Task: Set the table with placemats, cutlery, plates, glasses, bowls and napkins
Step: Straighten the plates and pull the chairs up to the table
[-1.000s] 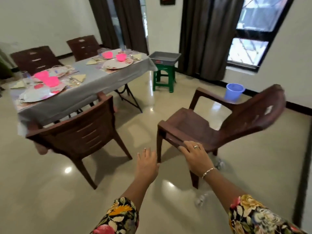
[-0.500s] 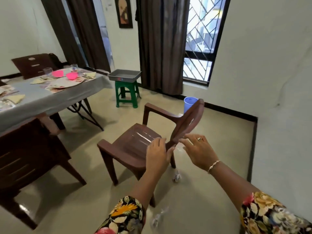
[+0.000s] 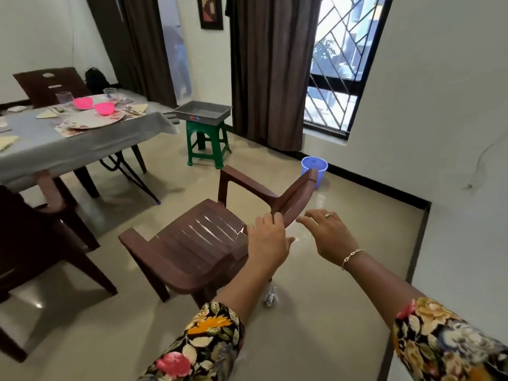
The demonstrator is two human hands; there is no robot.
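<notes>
The job looks nearly finished. The table (image 3: 82, 149), under its grey cloth, stands beyond the loose chair (image 3: 192, 243) and to that chair's left. The end nearest the chair carries a full place: a placemat (image 3: 64, 131) with a plate (image 3: 93, 121) on it, a pink bowl (image 3: 104, 108) on the plate, cutlery (image 3: 132, 110) and a folded napkin (image 3: 140, 107) on the side towards the chair. A second pink bowl (image 3: 82, 102) and two glasses (image 3: 64, 98) stand farther from the chair. Another napkin corner shows at the frame's edge, but the rest of the table is cut off, so I cannot say every place is complete.

Both hands are at the loose chair and hold no tableware. The left hand (image 3: 268, 237) has its fingertips at the bottom edge of the chair's backrest, thumb out to the side. Whether the fingers hook the edge or only touch it I cannot tell. The right hand (image 3: 327, 235) is spread and empty, hovering just beside the backrest without touching it.

What seems left is the seating. This chair stands well apart from the table and turned away from it, and it probably has to be tucked in.
</notes>
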